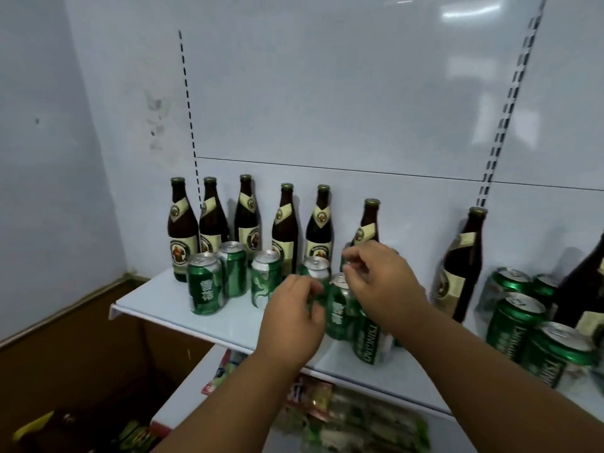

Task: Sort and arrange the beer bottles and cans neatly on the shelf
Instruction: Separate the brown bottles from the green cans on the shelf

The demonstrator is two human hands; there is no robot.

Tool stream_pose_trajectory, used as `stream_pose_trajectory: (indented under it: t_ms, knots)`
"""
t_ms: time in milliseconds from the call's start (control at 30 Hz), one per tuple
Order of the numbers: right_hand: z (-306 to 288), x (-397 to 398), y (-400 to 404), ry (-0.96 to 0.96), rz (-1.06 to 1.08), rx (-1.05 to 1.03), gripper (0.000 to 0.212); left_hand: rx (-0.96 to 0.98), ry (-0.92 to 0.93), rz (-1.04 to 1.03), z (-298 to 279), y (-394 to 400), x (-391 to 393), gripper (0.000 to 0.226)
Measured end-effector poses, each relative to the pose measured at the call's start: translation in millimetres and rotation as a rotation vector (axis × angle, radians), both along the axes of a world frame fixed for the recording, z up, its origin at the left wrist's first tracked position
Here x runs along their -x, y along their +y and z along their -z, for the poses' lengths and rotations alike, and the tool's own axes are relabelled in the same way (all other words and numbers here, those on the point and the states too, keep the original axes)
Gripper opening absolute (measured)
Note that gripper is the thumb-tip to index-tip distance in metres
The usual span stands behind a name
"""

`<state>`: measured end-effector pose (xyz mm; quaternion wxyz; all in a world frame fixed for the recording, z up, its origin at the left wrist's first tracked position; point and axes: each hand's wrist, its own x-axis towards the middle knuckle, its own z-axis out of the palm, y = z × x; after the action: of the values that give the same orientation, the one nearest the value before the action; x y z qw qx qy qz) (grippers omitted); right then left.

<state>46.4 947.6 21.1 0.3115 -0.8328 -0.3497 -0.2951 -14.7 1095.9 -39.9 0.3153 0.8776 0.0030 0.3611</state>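
Several brown beer bottles [246, 220] with cream labels stand in a row along the back of the white shelf [170, 308]. In front of them stand three green cans [204, 284]. My left hand [291, 322] curls its fingers round a green can [316, 269] in the middle. My right hand [379, 282] reaches over two further green cans [340, 308] and pinches the top of a mostly hidden green can [343, 256] in front of the sixth bottle [368, 223].
Another brown bottle [464, 266] stands apart at the right. Past it is a cluster of green cans [516, 322] and a dark bottle [585, 289] at the frame edge. Snack packets [327, 403] lie on the lower shelf. A cardboard box [81, 338] sits lower left.
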Motion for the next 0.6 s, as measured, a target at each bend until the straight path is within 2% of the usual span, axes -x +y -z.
stream_pose_trajectory:
  t_ms: [167,267,433,533,600]
  knots:
    - [12.9,0.7,108.0,-0.063,-0.081,0.035,0.014,0.058,0.025,-0.060,11.8,101.5,5.7,0.021]
    - [16.1,0.3,163.9,0.007,-0.112,0.049,0.015,0.121,0.064,-0.109,15.5,148.5,13.5,0.022]
    - [5.3,-3.5,218.5,0.072,-0.093,0.112,0.019,0.222,0.007,-0.208,21.6,200.5,13.2,0.025]
    - [4.7,-3.9,238.7,0.140,-0.108,0.201,0.025,0.333,0.126,-0.279,31.8,216.6,4.6,0.052]
    - [6.8,-4.8,248.6,0.172,-0.119,0.255,0.023,0.369,0.229,-0.254,38.3,224.4,-1.3,0.072]
